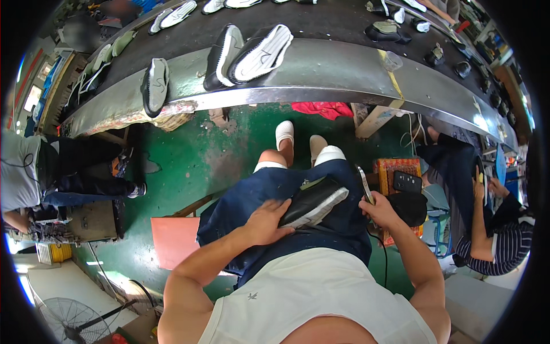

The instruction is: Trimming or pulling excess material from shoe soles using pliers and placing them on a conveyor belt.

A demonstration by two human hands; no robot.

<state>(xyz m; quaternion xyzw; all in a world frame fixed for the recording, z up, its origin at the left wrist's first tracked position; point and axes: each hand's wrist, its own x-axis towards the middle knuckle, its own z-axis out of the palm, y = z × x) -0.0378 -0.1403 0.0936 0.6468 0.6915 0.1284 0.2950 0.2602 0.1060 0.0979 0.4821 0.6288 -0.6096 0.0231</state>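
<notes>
A black shoe [314, 203] with a white sole edge lies tilted across my lap, on dark blue cloth [235, 212]. My left hand [267, 222] grips one end of it, thumb on the near side and fingers on the far side. To the right of the shoe, and apart from it, my right hand [379, 211] is closed around a slim, curved metal hand tool [364, 184]. Its shiny end points up and away from me. The fingers hide most of its grip, so its exact kind cannot be told.
A dark belt [332, 23] with a metal edge [344, 74] carries several shoes; three black ones [260, 53] stand nearest. Right of me, a patterned seat [395, 166] holds a black phone [407, 182] and a black bundle [408, 207]. Other people sit right [498, 241] and stand left [23, 172].
</notes>
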